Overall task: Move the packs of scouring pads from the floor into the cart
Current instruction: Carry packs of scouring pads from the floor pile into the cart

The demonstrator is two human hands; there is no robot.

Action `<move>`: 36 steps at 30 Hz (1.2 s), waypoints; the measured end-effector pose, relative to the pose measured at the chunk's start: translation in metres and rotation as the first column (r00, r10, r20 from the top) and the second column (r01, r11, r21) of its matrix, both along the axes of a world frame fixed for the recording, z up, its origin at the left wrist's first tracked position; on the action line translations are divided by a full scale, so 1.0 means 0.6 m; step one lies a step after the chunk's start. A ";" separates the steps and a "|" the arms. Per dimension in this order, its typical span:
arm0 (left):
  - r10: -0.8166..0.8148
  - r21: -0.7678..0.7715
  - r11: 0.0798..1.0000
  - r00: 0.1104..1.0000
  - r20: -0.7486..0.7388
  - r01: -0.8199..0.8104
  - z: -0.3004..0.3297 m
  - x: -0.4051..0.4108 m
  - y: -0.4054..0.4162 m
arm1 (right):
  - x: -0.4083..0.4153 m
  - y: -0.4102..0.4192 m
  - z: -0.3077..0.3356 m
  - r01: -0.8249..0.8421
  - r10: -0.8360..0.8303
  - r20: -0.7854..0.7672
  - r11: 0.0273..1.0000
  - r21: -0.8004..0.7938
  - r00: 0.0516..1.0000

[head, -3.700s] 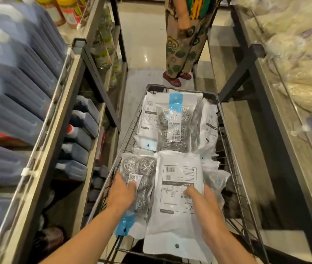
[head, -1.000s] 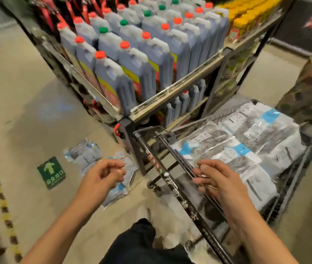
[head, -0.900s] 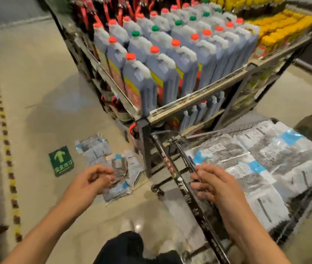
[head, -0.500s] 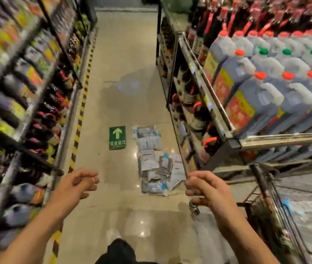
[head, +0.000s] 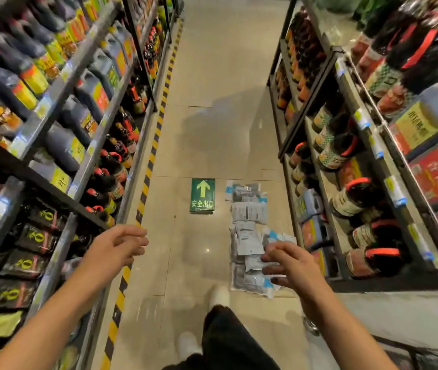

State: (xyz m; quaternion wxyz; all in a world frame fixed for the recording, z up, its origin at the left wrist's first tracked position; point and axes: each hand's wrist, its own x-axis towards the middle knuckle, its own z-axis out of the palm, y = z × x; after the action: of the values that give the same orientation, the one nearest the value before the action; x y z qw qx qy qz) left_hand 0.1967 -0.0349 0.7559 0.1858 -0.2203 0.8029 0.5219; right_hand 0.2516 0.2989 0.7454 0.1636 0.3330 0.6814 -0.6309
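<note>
The packs of scouring pads (head: 250,236) lie in a loose row on the floor (head: 212,102) of the aisle, at about 1 o'clock from the person's white shoe (head: 219,292), close to the foot of the right shelf (head: 346,182). A green exit sign (head: 202,194) with an arrow is stuck to the floor just beside the far end of the row, on its 9 o'clock side. The left hand (head: 117,245) is in the air near the yellow-black stripe (head: 143,193), its fingers loosely curled and holding nothing. The right hand (head: 290,265) is over the near packs, fingers spread and relaxed, also holding nothing. The left shelf (head: 65,129) carries dark bottles.
</note>
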 end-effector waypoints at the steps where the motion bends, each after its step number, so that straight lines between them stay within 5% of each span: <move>1: -0.017 0.004 1.000 1.000 0.017 0.017 -0.006 -0.029 0.011 | -0.019 0.001 -0.013 0.003 -0.004 0.022 1.000 0.005 1.000; 22: -0.462 -0.038 0.882 0.877 0.134 0.471 -0.085 -0.730 0.367 | -0.536 0.180 -0.197 0.449 -0.421 0.227 0.890 -0.086 0.878; 27: -0.683 0.028 0.721 0.702 0.204 0.693 -0.183 -0.854 0.486 | -0.581 0.189 -0.250 0.657 -0.607 0.318 0.751 -0.073 0.729; 36: -0.927 0.118 0.223 0.173 0.333 0.968 -0.413 -0.938 0.675 | -0.642 0.164 -0.437 0.923 -0.843 0.402 0.385 -0.010 0.357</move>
State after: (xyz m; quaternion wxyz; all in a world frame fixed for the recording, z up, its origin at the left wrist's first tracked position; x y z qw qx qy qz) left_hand -0.3658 0.3702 0.5082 0.5882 0.2305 0.7497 0.1972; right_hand -0.1339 0.3975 0.4829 -0.0544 0.7273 0.2730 -0.6273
